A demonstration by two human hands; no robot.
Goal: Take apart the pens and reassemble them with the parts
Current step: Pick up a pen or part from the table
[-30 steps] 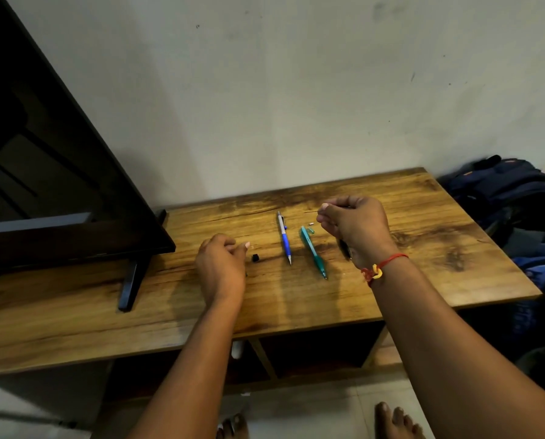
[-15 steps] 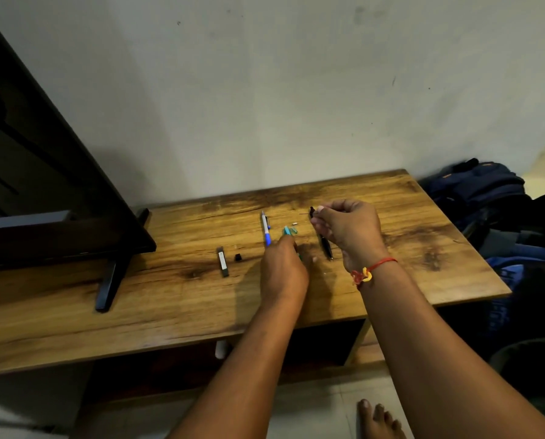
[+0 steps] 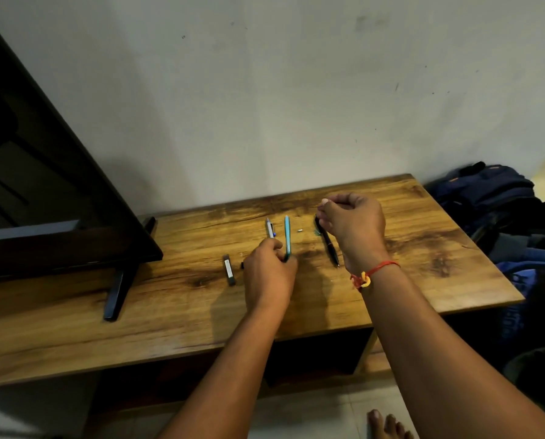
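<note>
My left hand [image 3: 269, 270] grips the lower end of a teal pen [image 3: 286, 234], lifted with its far end pointing away from me. Just left of it lies a silver and blue pen [image 3: 269, 228], partly hidden by that hand. My right hand [image 3: 353, 221], with a red thread at the wrist, is curled above the table and pinches something thin that I cannot make out. Below it lies a black pen [image 3: 327, 242]. A dark pen part [image 3: 229, 270], a tiny black piece [image 3: 242, 265] and a small pale piece [image 3: 300, 230] rest on the wooden table [image 3: 170, 312].
A black TV on a stand leg [image 3: 119, 289] fills the table's left side. Dark blue bags [image 3: 493, 201] are piled on the floor at the right. Toes [image 3: 388, 423] show on the tiled floor below the table's front edge.
My left hand left the dark pen part on the table, crossed to the right and took up the teal pen. My right hand stayed curled over the black pen.
</note>
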